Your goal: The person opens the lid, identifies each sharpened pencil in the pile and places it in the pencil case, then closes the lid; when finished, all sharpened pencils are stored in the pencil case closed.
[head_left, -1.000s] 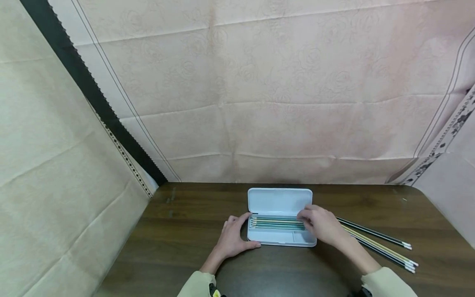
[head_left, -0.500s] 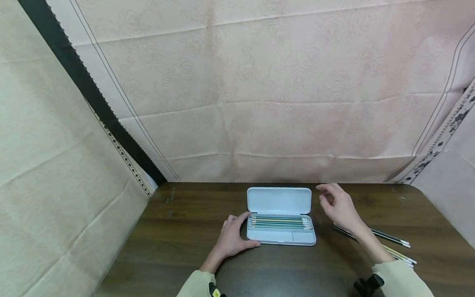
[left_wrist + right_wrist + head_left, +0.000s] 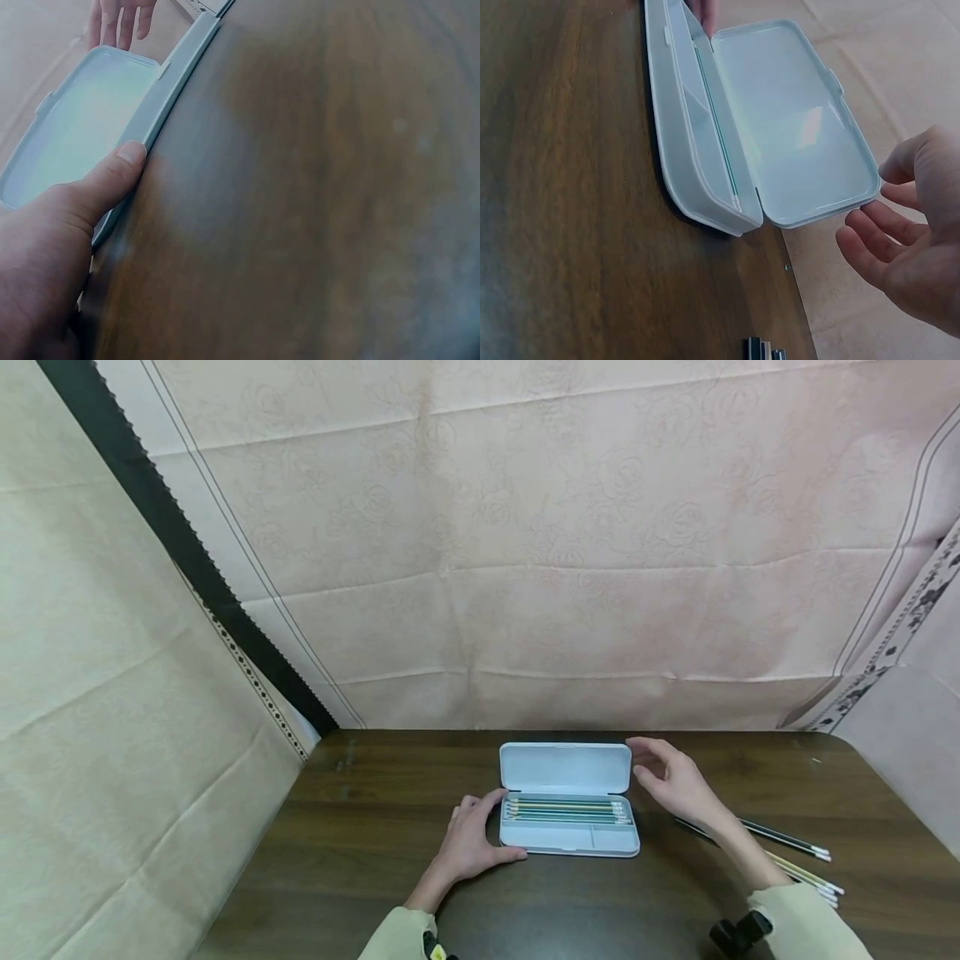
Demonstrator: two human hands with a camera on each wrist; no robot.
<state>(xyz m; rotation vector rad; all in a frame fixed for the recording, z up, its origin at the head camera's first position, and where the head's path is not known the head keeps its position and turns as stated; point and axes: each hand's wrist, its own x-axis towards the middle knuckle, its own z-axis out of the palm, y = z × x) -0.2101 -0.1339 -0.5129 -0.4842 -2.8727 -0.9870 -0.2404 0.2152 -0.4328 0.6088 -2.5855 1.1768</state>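
A pale blue pencil case point(image 3: 551, 840) lies on the table with its lid point(image 3: 566, 767) raised at the back. Several green and yellow pencils point(image 3: 562, 811) lie side by side in its long rear compartment. My left hand point(image 3: 469, 843) grips the case's left end, thumb at the front edge and fingers toward the back. The right hand point(image 3: 678, 783) is at the lid's right edge; in the right wrist view the thumb and fingers point(image 3: 874, 244) are at the lid's outer corner, lightly bent. Whether they press on it I cannot tell.
More pencils, dark point(image 3: 787, 839) and yellow point(image 3: 806, 870), lie on the brown wooden table point(image 3: 375, 893) to the right, partly under the right forearm. A pale patterned cloth point(image 3: 562, 568) hangs behind the table, with further cloth at both sides.
My right hand has left the pencils inside the case, moved right and back, then come in to the lid's right edge. The lid has dipped slightly. The left hand stays put.
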